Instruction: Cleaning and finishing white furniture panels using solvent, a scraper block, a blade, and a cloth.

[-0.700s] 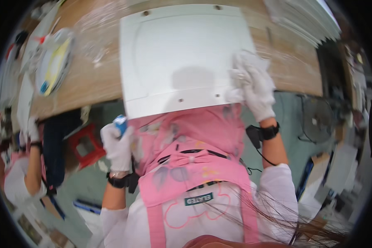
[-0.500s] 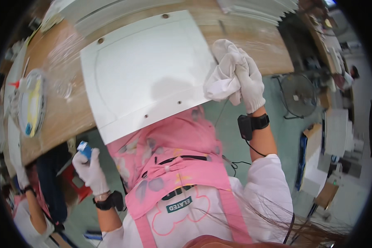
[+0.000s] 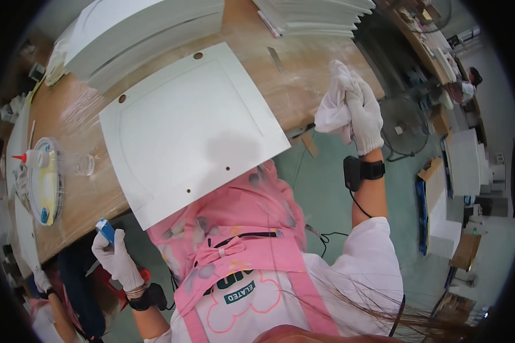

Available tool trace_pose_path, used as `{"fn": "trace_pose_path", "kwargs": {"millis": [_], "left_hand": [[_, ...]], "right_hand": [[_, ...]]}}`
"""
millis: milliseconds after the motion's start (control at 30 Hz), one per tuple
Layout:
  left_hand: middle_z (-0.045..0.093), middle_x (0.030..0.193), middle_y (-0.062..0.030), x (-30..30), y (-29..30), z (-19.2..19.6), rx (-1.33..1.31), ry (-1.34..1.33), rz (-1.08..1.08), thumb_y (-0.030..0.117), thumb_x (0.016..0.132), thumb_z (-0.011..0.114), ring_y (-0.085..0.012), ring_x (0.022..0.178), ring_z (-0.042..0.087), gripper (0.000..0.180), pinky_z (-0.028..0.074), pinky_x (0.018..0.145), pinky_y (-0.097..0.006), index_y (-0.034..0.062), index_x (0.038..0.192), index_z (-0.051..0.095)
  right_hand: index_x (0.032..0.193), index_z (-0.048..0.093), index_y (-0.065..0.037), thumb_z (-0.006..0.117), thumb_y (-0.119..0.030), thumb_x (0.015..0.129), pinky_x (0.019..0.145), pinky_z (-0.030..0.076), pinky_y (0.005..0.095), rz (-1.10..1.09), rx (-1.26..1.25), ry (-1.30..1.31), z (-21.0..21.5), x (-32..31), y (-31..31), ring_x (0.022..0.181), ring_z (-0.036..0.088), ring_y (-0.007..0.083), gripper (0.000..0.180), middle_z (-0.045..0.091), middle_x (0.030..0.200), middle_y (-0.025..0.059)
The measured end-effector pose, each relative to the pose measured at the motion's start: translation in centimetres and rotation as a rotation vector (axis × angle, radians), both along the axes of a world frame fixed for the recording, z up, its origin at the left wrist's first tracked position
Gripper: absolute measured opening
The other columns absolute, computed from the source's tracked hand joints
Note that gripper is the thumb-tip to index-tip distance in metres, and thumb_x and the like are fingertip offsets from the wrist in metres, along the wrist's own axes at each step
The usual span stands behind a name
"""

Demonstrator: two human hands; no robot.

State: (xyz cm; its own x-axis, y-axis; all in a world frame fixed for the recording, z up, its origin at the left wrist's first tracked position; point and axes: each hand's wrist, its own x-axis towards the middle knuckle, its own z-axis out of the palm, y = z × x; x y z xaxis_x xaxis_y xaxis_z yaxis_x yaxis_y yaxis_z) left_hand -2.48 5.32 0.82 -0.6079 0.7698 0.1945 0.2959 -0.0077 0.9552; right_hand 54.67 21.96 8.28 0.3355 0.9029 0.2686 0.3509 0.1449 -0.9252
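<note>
A white-gloved pinch of my left hand (image 3: 120,264) holds a small blue block with a white end (image 3: 105,230), just off the panel's near left corner. My right hand (image 3: 366,119), also gloved in white, grips a bunched white cloth (image 3: 333,110) beyond the panel's right edge, apart from it. Between my hands lies a white door panel (image 3: 177,128) with a shallow arched groove. Two brownish round holes show along its far edge and two small ones along its near edge, which overhangs the table toward my pink apron (image 3: 229,200).
The wooden table (image 3: 77,171) bears stacked white panels (image 3: 149,40) at the back and more at the far right. On the left, a round tub lid (image 3: 54,188) holds a white bottle with a red tip (image 3: 35,158). A floor fan (image 3: 403,128) stands right; a co-worker's gloved hand (image 3: 42,280) shows lower left.
My right hand and the cloth have moved right, away from the panel's edge. The panel sits lower in the view, as the view itself has shifted. My left hand keeps its hold.
</note>
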Motion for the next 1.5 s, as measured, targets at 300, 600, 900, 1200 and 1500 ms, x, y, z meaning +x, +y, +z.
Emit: {"fn": "trace_pose_path", "kwargs": {"millis": [300,600,900,1200,1500], "left_hand": [[0.058,0.109,-0.0059,0.0,-0.2,1.4,0.007,-0.047,0.08,-0.009,0.083,0.073,-0.0125,0.098,0.055,0.033,0.047,0.092,-0.029,0.0042,0.104,0.051],[0.062,0.114,-0.0094,-4.1,2.7,0.8,0.042,0.031,0.175,0.0,0.085,0.077,-0.0163,0.101,0.061,0.035,0.051,0.092,-0.031,0.003,0.112,0.055],[0.066,0.108,-0.0083,-8.9,8.1,4.4,-0.026,0.146,0.369,0.008,0.086,0.079,-0.0133,0.091,0.063,0.036,0.052,0.084,-0.029,0.0008,0.114,0.057],[0.062,0.121,-0.0118,-4.3,7.2,4.6,0.18,-0.179,-0.04,0.001,0.088,0.073,-0.0172,0.105,0.062,0.046,0.054,0.093,-0.033,0.0008,0.126,0.048],[0.057,0.133,-0.0212,1.4,8.4,8.0,0.053,-0.957,-0.643,0.021,0.103,0.056,-0.0243,0.108,0.067,0.042,0.059,0.093,-0.039,-0.0018,0.135,0.042]], "right_hand": [[0.137,0.054,0.003,0.061,-0.014,0.099,0.105,0.044,0.029,0.167,-0.056,-0.007,-1.8,-3.6,3.6,0.124,0.056,0.0177,0.043,0.059,0.138,0.0123],[0.141,0.049,0.004,0.057,-0.01,0.101,0.108,0.042,0.0294,0.319,-0.129,-0.014,-0.9,-6.0,5.3,0.128,0.053,0.0178,0.043,0.056,0.141,0.0127],[0.141,0.05,0.004,0.058,-0.012,0.1,0.108,0.042,0.0298,0.371,-0.229,-0.033,-0.3,-8.7,6.8,0.128,0.054,0.0185,0.044,0.056,0.141,0.0123],[0.136,0.057,-0.002,0.063,-0.018,0.096,0.106,0.044,0.034,0.544,-0.241,-0.19,-0.4,-14.5,9.5,0.122,0.058,0.0252,0.043,0.061,0.133,0.013],[0.132,0.06,-0.005,0.059,-0.025,0.097,0.104,0.045,0.0402,1.11,-0.051,-0.464,6.1,-28.8,7.2,0.119,0.059,0.0328,0.041,0.063,0.126,0.0172]]}}
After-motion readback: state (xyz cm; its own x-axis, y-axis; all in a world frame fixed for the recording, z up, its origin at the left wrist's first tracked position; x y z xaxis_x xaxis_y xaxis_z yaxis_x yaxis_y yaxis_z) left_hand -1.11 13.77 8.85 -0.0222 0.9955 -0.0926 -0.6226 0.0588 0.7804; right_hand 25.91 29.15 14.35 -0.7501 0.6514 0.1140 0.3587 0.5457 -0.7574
